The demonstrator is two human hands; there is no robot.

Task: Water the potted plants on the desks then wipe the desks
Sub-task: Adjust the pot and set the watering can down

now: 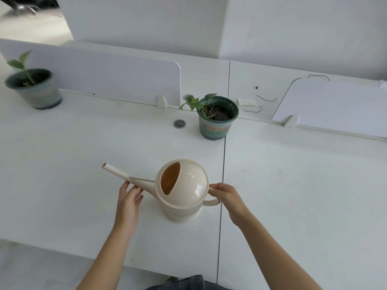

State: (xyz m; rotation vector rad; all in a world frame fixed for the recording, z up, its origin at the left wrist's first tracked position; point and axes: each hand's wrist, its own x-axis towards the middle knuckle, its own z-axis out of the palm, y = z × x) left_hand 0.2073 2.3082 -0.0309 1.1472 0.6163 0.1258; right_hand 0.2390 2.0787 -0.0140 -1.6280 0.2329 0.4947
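Watering can (184, 189): upright on tabletop (79, 160), spout pointing left.
Right hand (225, 196): grips the handle.
Left hand (128, 198): relaxed fingers touch the spout.
Potted plant (216, 120): beyond the can, toward the far edge.

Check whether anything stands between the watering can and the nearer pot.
Nothing visible does. Only bare desk lies between the can, held at its handle by the right hand, and the pot. The grommet left of the pot looks flush. The spout points left, away from the pot.
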